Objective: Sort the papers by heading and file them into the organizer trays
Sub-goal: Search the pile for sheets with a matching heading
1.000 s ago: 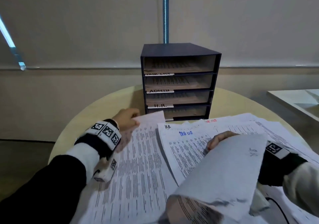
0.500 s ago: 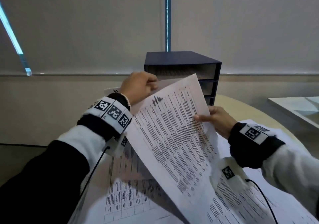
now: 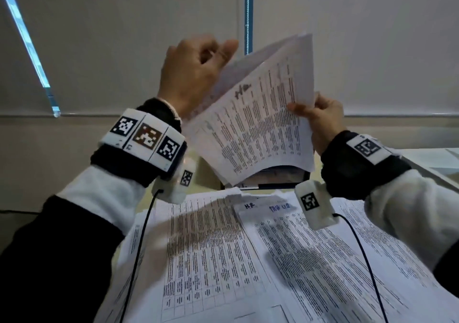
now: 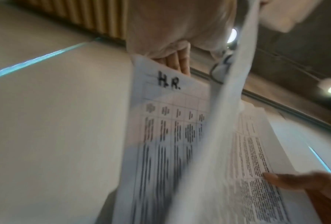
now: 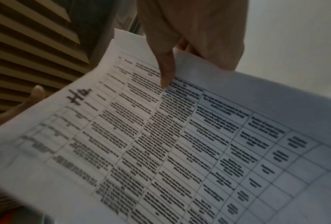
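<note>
Both hands hold up a few printed sheets, the H.R. papers (image 3: 258, 128), in front of me. My left hand (image 3: 218, 59) pinches their top left corner. At the right edge my right hand (image 3: 301, 107) grips them, thumb on the front. The front sheet (image 5: 161, 136) bears a handwritten heading like "H.R."; the sheet behind (image 4: 166, 121) clearly reads "H.R.". The sheets fan apart at the top. The dark organizer (image 3: 278, 186) is almost wholly hidden behind them. More papers (image 3: 223, 248) lie spread on the table below.
Two loose sheets near the organizer carry handwritten headings, a black one (image 3: 249, 206) and a blue one (image 3: 279, 207). Cables (image 3: 139, 243) run from both wrist cameras over the papers. A white surface (image 3: 437, 158) lies at the right. A blind-covered window (image 3: 372, 49) fills the background.
Both hands have lifted the H.R. sheets off the table and raised them higher. They now cover the organizer, which stood in plain view a second ago.
</note>
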A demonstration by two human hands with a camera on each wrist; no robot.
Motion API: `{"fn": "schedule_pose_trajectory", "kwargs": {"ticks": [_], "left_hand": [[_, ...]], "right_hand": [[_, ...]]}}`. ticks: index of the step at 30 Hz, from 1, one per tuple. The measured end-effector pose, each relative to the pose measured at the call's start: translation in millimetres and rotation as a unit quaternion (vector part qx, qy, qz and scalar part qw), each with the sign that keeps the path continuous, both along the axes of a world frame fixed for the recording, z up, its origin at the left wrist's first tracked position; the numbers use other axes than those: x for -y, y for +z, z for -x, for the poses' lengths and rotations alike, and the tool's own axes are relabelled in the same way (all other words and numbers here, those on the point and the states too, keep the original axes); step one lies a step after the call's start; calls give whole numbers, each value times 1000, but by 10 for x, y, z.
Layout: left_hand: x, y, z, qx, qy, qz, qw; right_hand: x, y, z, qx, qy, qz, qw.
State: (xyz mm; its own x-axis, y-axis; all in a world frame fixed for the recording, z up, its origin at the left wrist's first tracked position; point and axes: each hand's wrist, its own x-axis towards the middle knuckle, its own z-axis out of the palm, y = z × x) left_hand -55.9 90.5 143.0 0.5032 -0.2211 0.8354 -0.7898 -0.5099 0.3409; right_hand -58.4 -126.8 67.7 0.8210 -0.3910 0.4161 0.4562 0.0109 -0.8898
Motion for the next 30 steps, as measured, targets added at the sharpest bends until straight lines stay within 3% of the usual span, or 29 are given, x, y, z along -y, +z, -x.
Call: {"fn": "schedule_pose_trajectory", "kwargs": {"ticks": [2, 4, 6, 8, 10, 14, 17, 22, 26, 30], "left_hand": [[-51, -95, -35, -52, -35, 138, 988], [-85, -225, -107, -87, -87, 274, 954], [-60, -375, -142, -151, -146, 332, 920], [27, -534, -133, -224, -185, 302, 908], [141, -673, -113, -270, -172, 241, 916], [291, -890, -238, -291, -106, 240, 920], [343, -1000, -180, -322, -144, 243, 904], [351, -1274, -51, -349, -161, 166, 908], [399, -1384, -76, -398, -111, 221, 883], [424, -1256, -239, -374, -79, 271, 884]], "right_hand": [[93, -20, 12, -1, -36, -20, 999], [181, -62, 43, 5, -53, -38, 998], [271, -115, 60, 7, -58, -56, 997], [324, -147, 83, 7, -50, -74, 996], [354, -158, 108, 18, -32, -92, 995], [395, -198, 201, 42, -10, -68, 997], [408, -286, 288, 35, -45, -16, 998], [429, -569, 341, -10, -48, -7, 999], [424, -728, 319, -49, -21, 9, 999], [445, -669, 283, -52, -29, 33, 998]]}}
